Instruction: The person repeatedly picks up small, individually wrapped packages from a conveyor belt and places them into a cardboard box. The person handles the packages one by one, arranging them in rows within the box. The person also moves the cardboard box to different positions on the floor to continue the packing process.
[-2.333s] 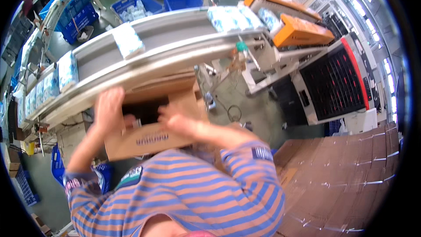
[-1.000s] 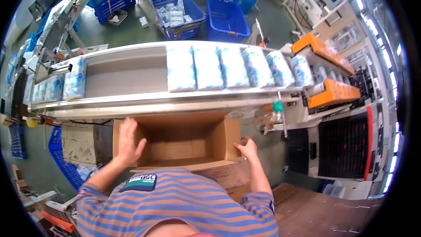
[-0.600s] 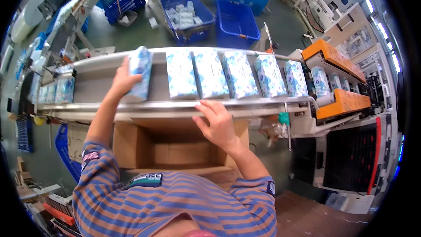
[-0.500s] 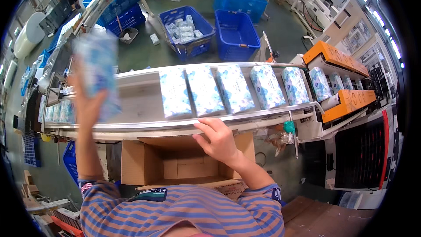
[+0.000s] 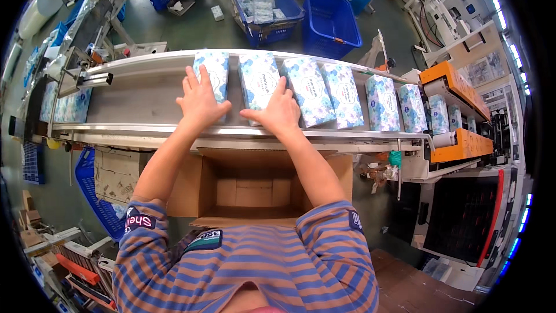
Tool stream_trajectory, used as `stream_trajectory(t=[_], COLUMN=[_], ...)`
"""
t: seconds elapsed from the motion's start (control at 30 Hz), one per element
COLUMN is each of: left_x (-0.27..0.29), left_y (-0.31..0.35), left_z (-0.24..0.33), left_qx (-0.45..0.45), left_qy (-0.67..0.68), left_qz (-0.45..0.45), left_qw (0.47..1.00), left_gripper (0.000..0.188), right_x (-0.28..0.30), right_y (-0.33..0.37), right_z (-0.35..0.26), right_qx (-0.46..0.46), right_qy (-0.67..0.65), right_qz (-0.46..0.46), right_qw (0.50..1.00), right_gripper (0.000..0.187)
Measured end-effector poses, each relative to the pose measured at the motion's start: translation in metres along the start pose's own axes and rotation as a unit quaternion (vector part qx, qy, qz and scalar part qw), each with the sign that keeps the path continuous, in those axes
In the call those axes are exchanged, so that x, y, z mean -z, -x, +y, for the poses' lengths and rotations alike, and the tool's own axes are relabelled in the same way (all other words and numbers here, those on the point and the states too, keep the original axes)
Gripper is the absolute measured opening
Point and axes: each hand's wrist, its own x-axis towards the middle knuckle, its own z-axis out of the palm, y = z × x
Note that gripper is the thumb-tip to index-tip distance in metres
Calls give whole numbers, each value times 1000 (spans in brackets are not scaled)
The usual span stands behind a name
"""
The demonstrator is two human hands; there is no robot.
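Blue-flowered packs sit in a row on the conveyor (image 5: 145, 95). Left hand (image 5: 200, 99) lies flat and spread on one pack (image 5: 213, 75), right hand (image 5: 281, 113) flat on the next pack (image 5: 258, 78). Open box (image 5: 252, 188) waits just below.

We are seeing a row of soft rectangular packs, white with blue flower print, lying side by side along the conveyor belt (image 5: 139, 101). Our left hand (image 5: 198, 99) is resting on the leftmost pack (image 5: 213, 75), and our right hand (image 5: 279, 113) is lying on the near end of the second pack (image 5: 259, 81). Further packs (image 5: 341, 93) are trailing off to the right toward the orange machine (image 5: 457, 90). More packs of the same print (image 5: 68, 104) are sitting at the far left. Below the belt, near us, an open brown cardboard box (image 5: 252, 188) is standing. Small pale packs (image 5: 259, 7) are filling a blue basket (image 5: 289, 17) far beyond the belt.
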Motion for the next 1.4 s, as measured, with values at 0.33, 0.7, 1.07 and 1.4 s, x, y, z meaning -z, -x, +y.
stream_trajectory(t=[0.33,0.7,1.07,1.4], left_x=[-14,-13,-14,-17], left_y=[-13,-13,-10,-13], left_z=[-49,-21,-8,-17], left_qx=[6,-87,-129,-97], left_qy=[418,482,475,512], left_qz=[38,2,24,-15], left_qw=[908,872,870,853], left_gripper=[84,84,77,83], right_x=[21,64,58,95], right_y=[26,10,5,-5], right_z=[-17,64,41,119], right_qx=[315,-53,103,-85], right_qy=[-88,36,-198,-10], right_qz=[198,176,102,92], right_qw=[924,982,969,992], right_gripper=[44,73,73,87])
